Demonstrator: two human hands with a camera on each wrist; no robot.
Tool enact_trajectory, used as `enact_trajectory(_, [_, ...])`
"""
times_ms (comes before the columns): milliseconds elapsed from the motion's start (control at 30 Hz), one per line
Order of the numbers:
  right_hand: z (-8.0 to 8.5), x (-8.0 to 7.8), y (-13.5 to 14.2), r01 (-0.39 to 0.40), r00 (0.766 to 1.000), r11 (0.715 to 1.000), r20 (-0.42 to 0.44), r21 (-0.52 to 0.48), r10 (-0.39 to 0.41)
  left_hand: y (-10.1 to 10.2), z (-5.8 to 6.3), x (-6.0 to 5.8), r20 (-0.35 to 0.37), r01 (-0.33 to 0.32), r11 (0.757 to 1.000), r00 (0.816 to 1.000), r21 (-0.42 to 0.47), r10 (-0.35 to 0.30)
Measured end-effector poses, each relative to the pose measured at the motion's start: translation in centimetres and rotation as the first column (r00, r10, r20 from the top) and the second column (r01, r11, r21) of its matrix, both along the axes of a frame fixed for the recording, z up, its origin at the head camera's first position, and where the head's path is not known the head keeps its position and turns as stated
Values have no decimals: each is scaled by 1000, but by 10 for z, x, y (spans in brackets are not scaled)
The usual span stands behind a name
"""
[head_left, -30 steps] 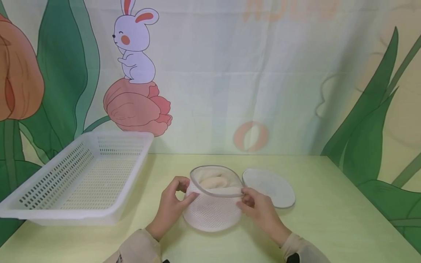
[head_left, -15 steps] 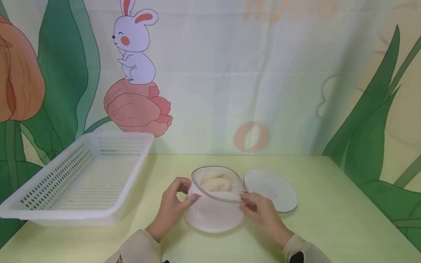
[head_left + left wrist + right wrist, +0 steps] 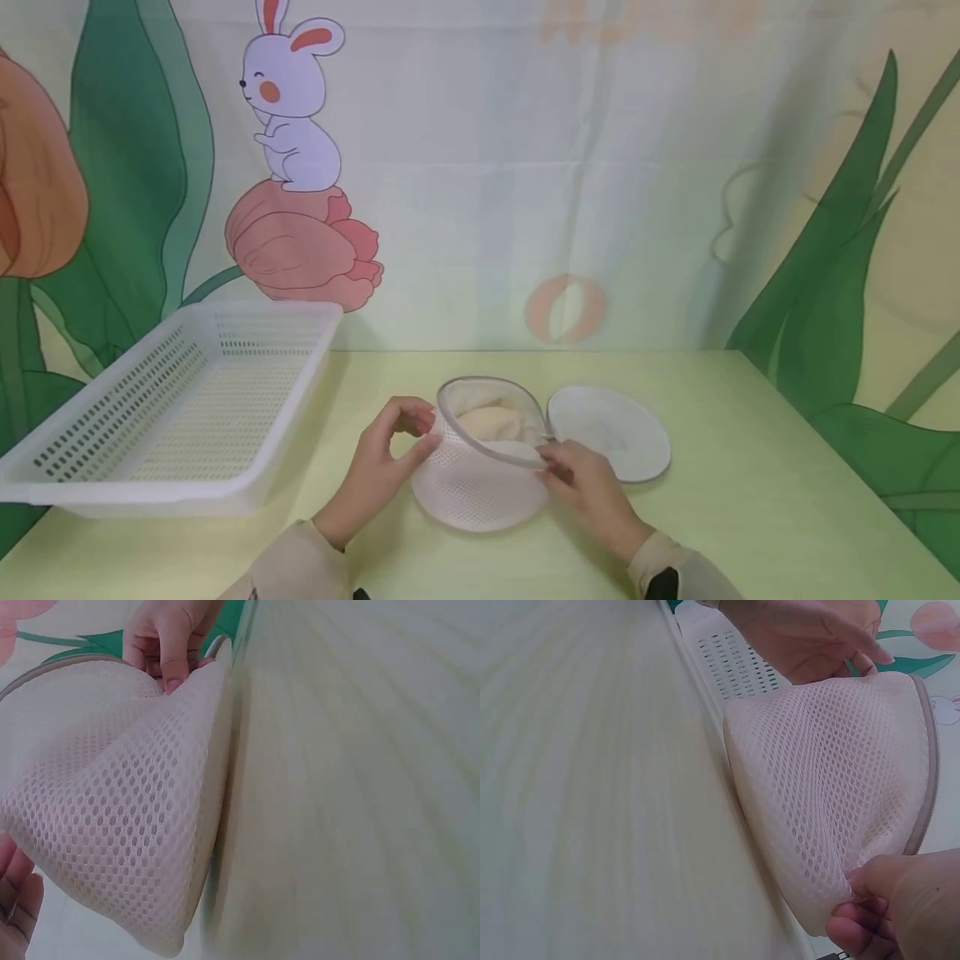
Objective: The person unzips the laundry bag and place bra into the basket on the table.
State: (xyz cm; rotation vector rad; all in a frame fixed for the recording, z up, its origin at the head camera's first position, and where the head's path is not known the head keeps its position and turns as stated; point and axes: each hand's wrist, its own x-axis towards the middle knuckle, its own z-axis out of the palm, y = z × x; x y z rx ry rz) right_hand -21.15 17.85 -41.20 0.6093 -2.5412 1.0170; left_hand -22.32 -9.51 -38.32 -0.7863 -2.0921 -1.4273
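Note:
A white mesh laundry bag (image 3: 480,492) with a grey zip rim stands on the table, its round lid (image 3: 611,433) folded back to the right. A cream-coloured soft padded thing (image 3: 491,423) lies inside, partly hidden by the rim. My right hand (image 3: 592,487) pinches the near right edge at the zip; in the right wrist view the thumb (image 3: 877,876) bunches the mesh there. Beside the bag's left wall is my left hand (image 3: 382,467), thumb and fingers spread apart, tips right at the mesh. Its fingers (image 3: 16,889) look relaxed in the left wrist view.
A white perforated plastic basket (image 3: 296,417) stands at the left of the pale green table (image 3: 750,500). Behind the table hangs a cloth backdrop (image 3: 465,208) printed with a rabbit and tulips.
My right hand has shifted a little towards me along the bag's rim, pulling the edge lower. The left thumb has drawn back from the front of the mesh wall.

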Motion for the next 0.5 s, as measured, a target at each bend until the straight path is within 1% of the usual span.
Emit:
enact_trajectory(67, [0, 0, -1, 0, 1000, 1000, 5, -3, 0, 0, 4, 2, -12, -14, 1000, 1000, 23, 14])
enact_trajectory(133, [1, 1, -2, -1, 1000, 1000, 12, -4, 1, 1, 12, 4, -36, -42, 998, 998, 43, 44])
enact_trajectory(200, [1, 0, -2, 1, 1000, 1000, 14, 1, -1, 4, 22, 4, -66, -74, 996, 995, 50, 77])
enact_trajectory(267, [2, 0, -2, 2, 1000, 1000, 17, -3, -2, 9, 36, 3, -94, -94, 995, 991, 36, 97])
enact_trajectory(300, [2, 0, -2, 5, 1000, 1000, 14, -1, -5, 12, 43, 2, -113, -100, 995, 988, 20, 101])
enact_trajectory(367, [2, 0, -1, 13, 1000, 1000, 7, 1, -13, 19, 57, 0, -157, -93, 995, 984, -35, 86])
enact_trajectory(433, [2, 0, -1, 17, 1000, 1000, 0, 0, -17, 26, 69, -1, -196, -78, 991, 979, -111, 55])
enact_trajectory(500, [1, -1, -2, 23, 1000, 1000, -7, 2, -23, 33, 78, -4, -216, -45, 980, 976, -195, 2])
